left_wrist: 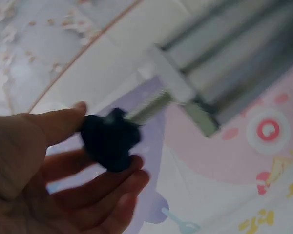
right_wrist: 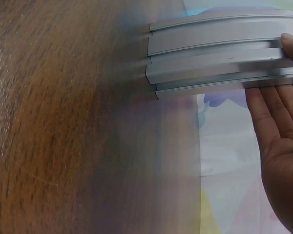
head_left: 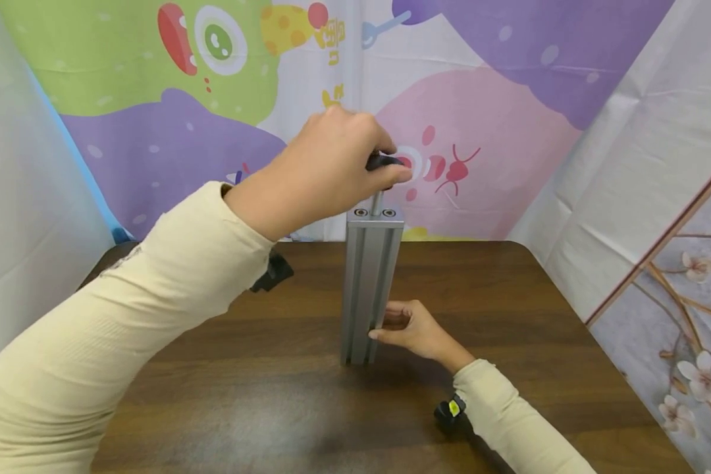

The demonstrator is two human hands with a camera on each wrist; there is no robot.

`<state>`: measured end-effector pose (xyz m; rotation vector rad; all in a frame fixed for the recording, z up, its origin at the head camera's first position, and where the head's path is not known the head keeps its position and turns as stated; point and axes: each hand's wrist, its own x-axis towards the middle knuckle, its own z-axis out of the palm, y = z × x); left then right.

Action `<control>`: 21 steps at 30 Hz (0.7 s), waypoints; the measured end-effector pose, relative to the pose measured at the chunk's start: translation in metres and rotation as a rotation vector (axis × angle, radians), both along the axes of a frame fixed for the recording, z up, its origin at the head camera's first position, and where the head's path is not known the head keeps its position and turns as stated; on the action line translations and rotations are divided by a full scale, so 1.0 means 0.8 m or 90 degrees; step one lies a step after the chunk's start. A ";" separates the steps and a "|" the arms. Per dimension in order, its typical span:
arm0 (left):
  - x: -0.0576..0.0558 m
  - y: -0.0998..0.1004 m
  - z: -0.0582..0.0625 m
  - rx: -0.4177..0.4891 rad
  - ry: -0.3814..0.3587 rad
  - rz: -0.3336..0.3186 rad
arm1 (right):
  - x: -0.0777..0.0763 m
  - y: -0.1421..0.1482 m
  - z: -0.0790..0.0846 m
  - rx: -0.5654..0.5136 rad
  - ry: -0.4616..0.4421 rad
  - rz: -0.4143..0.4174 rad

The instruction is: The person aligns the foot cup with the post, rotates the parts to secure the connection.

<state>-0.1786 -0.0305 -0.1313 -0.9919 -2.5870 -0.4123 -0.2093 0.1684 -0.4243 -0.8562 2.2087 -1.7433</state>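
An aluminium profile (head_left: 372,283) with long slots stands upright on the table. On its top sits an end plate (left_wrist: 172,73) with two socket-head screws, one of them a screw (head_left: 389,212) at the right. Between them rises the threaded rod (left_wrist: 150,106) of a dark, lobed star knob (left_wrist: 110,139). My left hand (head_left: 340,161) pinches this knob from above between thumb and fingers. Low on the profile, my right hand (head_left: 421,332) grips the sides, thumb on the near face and fingers behind. In the right wrist view the profile's foot meets the wood.
The dark wooden table (head_left: 243,368) reaches back to a printed cartoon curtain (head_left: 462,99). White cloth (head_left: 616,131) hangs at the right, beside a flower-patterned panel (head_left: 687,316). A black wrist device (head_left: 450,411) sits under the right sleeve.
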 end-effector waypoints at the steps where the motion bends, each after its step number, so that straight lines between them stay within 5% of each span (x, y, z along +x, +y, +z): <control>1: 0.001 -0.001 0.003 -0.001 -0.033 -0.016 | 0.000 0.000 0.000 0.001 -0.001 -0.002; 6: 0.005 -0.004 0.013 -0.028 -0.135 -0.059 | 0.001 0.000 0.000 0.000 -0.008 -0.002; 14: 0.004 -0.003 0.013 -0.039 -0.150 -0.093 | -0.001 -0.002 -0.004 -0.008 -0.006 0.006; 17: 0.003 -0.003 0.006 -0.027 -0.123 -0.094 | 0.000 -0.001 -0.003 -0.011 0.000 0.006; 21: 0.002 -0.002 -0.008 -0.030 0.017 -0.028 | 0.000 -0.001 0.000 -0.011 -0.002 0.005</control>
